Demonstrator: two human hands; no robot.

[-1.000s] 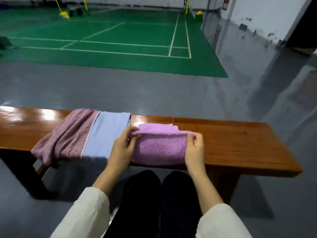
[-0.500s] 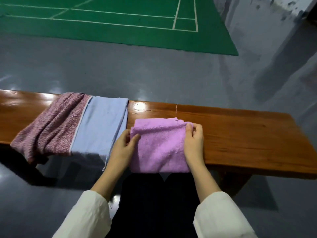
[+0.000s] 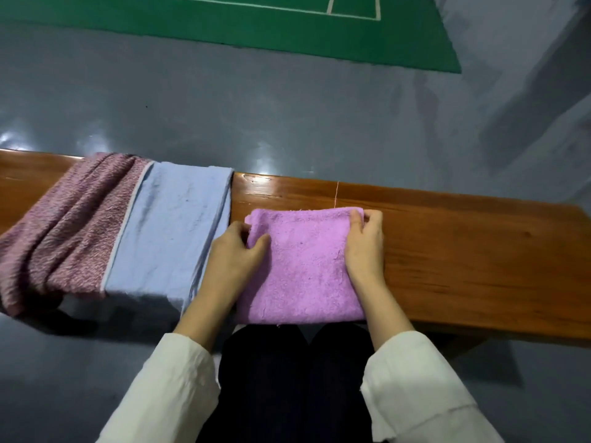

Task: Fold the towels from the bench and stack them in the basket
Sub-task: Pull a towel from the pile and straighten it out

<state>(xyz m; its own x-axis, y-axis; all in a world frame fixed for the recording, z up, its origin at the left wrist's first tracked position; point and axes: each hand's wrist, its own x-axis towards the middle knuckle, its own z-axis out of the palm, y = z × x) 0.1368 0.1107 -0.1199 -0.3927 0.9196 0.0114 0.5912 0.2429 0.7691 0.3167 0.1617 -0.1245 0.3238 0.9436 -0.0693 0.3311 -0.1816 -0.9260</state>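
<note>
A folded lilac towel [image 3: 305, 266] lies flat on the wooden bench [image 3: 463, 251], its near edge hanging over the front. My left hand [image 3: 233, 260] pinches its upper left corner between thumb and fingers. My right hand [image 3: 364, 244] holds the right edge, fingers curled around the upper right corner. A light blue towel [image 3: 169, 231] is draped over the bench just left of my left hand, and a mauve-pink towel [image 3: 67, 225] lies beside it further left. No basket is in view.
The bench runs across the view, with bare wood to the right of the lilac towel. Grey shiny floor lies beyond it, and a green court mat [image 3: 287, 30] at the top. My dark-clothed legs [image 3: 287, 378] are below the bench's front edge.
Both hands have laid the folded top edge of the lilac towel down flat on the bench. The camera has tilted further down.
</note>
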